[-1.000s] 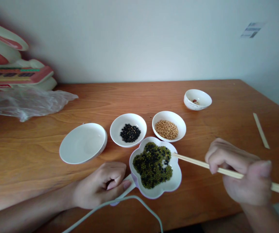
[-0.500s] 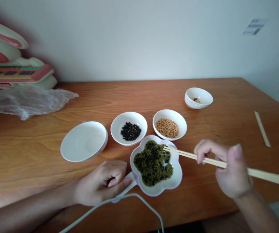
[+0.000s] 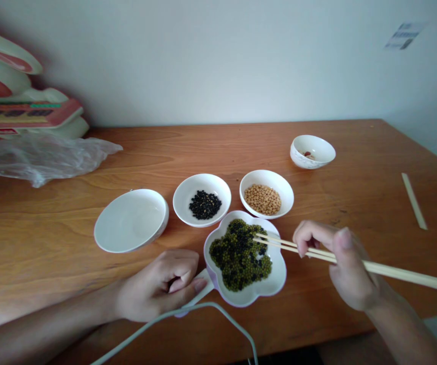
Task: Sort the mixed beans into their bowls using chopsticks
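Observation:
A flower-shaped white bowl (image 3: 267, 289) with a lilac underside holds a heap of mixed green and black beans (image 3: 240, 255). My left hand (image 3: 157, 286) is closed on the bowl's short handle at its left. My right hand (image 3: 340, 263) grips a pair of wooden chopsticks (image 3: 393, 272); their tips sit just over the right side of the bean heap. Behind the bowl stand a white bowl of black beans (image 3: 202, 199) and a white bowl of yellow soybeans (image 3: 266, 194). An empty white bowl (image 3: 130, 220) tilts at the left.
A small patterned bowl (image 3: 312, 151) with a few reddish bits stands further back right. A paper chopstick sleeve (image 3: 414, 201) lies at the right. A crumpled clear plastic bag (image 3: 39, 157) and stacked pink-and-white items (image 3: 16, 109) fill the back left. A grey cable (image 3: 203, 314) loops at the table's near edge.
My right hand has moved left, bringing the chopstick tips from the bowl's right rim in over the beans. My left hand has stayed on the handle.

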A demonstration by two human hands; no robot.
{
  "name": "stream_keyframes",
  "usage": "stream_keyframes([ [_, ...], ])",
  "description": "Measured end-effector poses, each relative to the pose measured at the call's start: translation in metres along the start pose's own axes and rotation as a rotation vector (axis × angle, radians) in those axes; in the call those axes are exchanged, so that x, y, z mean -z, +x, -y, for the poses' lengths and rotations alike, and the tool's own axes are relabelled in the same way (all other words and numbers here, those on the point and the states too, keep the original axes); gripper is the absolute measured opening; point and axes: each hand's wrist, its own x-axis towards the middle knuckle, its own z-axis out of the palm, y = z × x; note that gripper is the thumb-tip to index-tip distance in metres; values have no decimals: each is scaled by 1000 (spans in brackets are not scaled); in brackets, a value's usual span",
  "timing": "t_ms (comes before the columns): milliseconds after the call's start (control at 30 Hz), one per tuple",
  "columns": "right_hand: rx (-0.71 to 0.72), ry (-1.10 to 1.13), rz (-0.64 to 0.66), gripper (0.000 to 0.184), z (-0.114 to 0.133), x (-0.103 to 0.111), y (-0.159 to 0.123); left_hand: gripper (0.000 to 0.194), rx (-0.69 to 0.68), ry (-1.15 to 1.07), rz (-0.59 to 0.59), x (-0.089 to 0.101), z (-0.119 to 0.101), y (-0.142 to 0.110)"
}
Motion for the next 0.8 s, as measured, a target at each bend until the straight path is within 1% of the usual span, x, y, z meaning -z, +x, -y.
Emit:
stream_keyframes([
  [67, 12, -12, -14, 62, 2, -2, 1, 40, -1, -9, 6, 0, 0, 0],
  [167, 17, -20, -68, 58, 2, -4, 2, 40, 10, -17, 11, 0, -1, 0],
  [267, 25, -8, -117, 57, 2, -6, 2, 40, 12, -14, 8, 0, 0, -1],
  [333, 31, 10, -127, 59, 1, -6, 2, 40, 12, -8, 6, 0, 1, -1],
  [467, 22, 22, -119, 66, 1, -4, 0, 40, 6, 0, 0, 0, 0, -2],
  [633, 14, 48, -48, 71, -4, -4, -2, 41, 2, 15, -3, 0, -2, -1],
  [733, 7, 47, -31, 70, -4, -7, -1, 41, 2, 15, 0, 0, -3, 0],
  [800, 14, 55, -28, 65, -2, -10, 1, 41, 3, 11, -1, 0, -2, 0],
])
